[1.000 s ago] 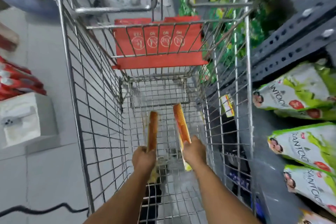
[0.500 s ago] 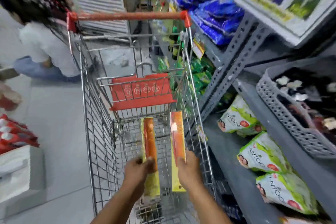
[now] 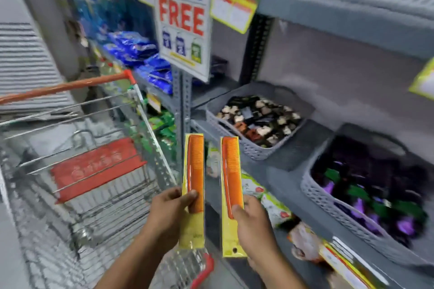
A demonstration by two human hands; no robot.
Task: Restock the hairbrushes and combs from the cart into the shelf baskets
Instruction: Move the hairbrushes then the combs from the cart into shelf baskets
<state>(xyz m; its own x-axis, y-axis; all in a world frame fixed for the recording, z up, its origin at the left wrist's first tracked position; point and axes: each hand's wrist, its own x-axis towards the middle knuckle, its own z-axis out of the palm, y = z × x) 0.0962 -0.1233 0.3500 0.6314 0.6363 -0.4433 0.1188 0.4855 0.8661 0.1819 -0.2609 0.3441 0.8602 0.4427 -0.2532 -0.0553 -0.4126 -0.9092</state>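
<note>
A: Start at the hands. What are they doing?

B: Each is closed around one packaged comb. The left hand [image 3: 170,212], low in the centre of the frame, pinches the left comb [image 3: 193,185] with the thumb across its front. The right hand [image 3: 254,225], just beside it, grips the right comb [image 3: 231,189] the same way. The two cards stand apart, not touching.

A: How do the combs lie?

B: Upright, long axes running up the frame, nearly parallel, gripped low on the cards with the orange teeth above the fingers.

A: And the baskets?

B: Both to the right. The nearer basket [image 3: 328,204], at right centre, holds dark and purple items; the far basket [image 3: 234,138], upper centre right, holds small clips. I see no combs in either, so which one takes them I cannot tell.

A: Which hand leads?

B: The right, I'd judge; it is closer to the shelf. The cart [image 3: 98,166] sits at lower left, away from the move.
</note>
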